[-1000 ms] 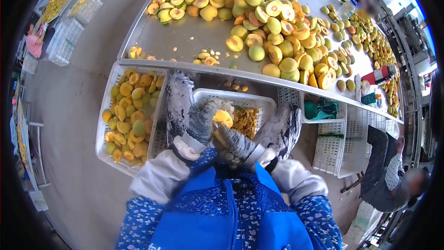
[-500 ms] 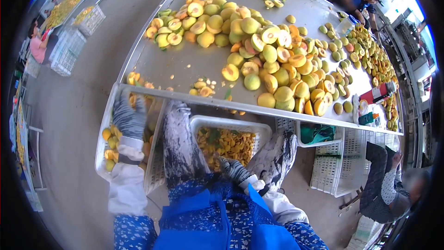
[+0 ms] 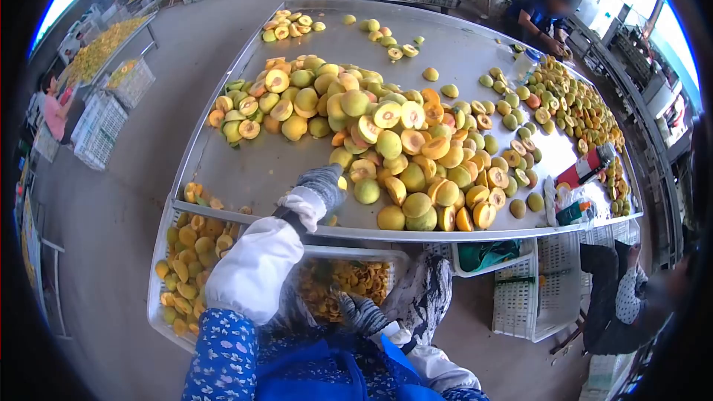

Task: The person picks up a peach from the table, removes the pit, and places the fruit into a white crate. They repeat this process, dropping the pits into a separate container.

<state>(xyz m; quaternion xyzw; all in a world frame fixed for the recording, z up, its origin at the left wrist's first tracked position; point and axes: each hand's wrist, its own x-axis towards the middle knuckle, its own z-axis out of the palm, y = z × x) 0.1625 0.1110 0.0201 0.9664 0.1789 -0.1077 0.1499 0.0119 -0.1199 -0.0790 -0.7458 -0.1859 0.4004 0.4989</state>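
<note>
My left hand point(image 3: 321, 186), in a grey striped glove, reaches over the near edge of the metal table point(image 3: 260, 171). Its fingertips are beside the pile of halved yellow peaches point(image 3: 390, 145), near a small yellow piece; blur and the angle hide how far the fingers are bent. Low at my lap, my right hand point(image 3: 362, 315), gloved alike, is closed with its fingers curled; what it holds, if anything, cannot be made out. Just beyond it sits a white basin point(image 3: 399, 258) of small yellow-orange fruit pieces point(image 3: 349, 280).
A white crate point(image 3: 157, 304) of peach halves stands at my left, under the table edge. On the table's right are a red flask point(image 3: 583, 167) and a green bottle point(image 3: 570, 213). A co-worker point(image 3: 538, 15) is at the far right corner; another person point(image 3: 631, 293) sits at right.
My left hand has left the crate at the left and moved right and up to the peaches on the table. My right hand stays low by the basin. The view has tilted up.
</note>
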